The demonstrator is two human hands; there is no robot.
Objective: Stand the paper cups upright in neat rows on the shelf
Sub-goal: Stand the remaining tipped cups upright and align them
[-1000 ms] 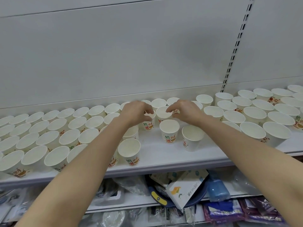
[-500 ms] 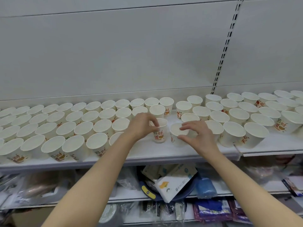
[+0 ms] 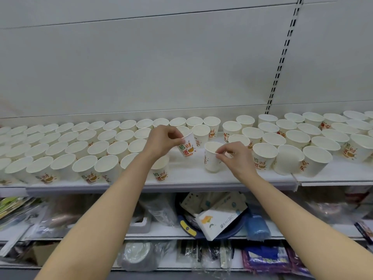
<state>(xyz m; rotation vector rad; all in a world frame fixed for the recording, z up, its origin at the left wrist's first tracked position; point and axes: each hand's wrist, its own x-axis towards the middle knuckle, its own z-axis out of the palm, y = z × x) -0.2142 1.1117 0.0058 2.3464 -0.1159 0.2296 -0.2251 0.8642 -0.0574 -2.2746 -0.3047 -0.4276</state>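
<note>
1. Both hands are busy: my left hand [image 3: 161,141] pinches a tilted printed cup [image 3: 186,145], my right hand [image 3: 235,160] pinches a plainer cup [image 3: 212,158] by the rim.
2. Left block of cups [image 3: 66,146] already stands in rows on the shelf [image 3: 181,183].
3. Right-hand cups [image 3: 302,144] sit looser; the middle gap looks unfilled.

A pale grey back panel [image 3: 161,67] rises behind the shelving, crossed by thin horizontal seams. A slotted metal upright [image 3: 282,57] runs down it on the right. Below, a lower shelf [image 3: 157,236] holds plastic-wrapped packets, a blue roll [image 3: 257,227] and a white box [image 3: 219,222]. The light is even and soft.
</note>
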